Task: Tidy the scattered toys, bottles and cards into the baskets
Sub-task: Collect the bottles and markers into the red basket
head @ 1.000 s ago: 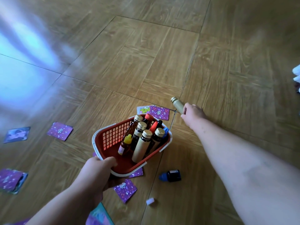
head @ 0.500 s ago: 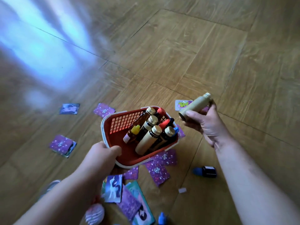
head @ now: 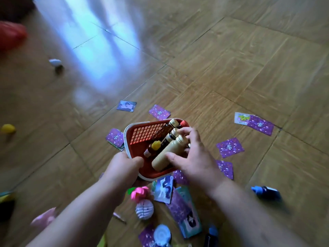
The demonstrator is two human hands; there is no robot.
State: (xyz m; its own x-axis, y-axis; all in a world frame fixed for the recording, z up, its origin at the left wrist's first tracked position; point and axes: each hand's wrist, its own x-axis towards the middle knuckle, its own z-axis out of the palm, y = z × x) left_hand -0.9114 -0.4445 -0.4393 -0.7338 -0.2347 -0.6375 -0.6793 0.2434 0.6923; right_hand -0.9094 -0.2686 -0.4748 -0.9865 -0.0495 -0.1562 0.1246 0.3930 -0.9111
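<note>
Okay, left hand grips the near corner of the basket, thumb hooked over the white rim. Right hand sits over the basket's right side, thumb against the low end of the beige bottle, fingers curved over the caps. I cannot tell from my feed whether it grips that bottle or only touches it.

The beige bottle lies tilted inside the basket, cap toward the far end. Beside it I see a dark bottle, a brown bottle leaning on the mesh wall, and a small yellow-capped bottle. A red cap shows at the far corner.

On the floor, purple cards lie scattered round the basket, with more piled just under its near edge. A blue-capped bottle lies well to the right. A pink toy and a striped white toy sit between the forearms. Far left there is a yellow toy, blurred.
</note>
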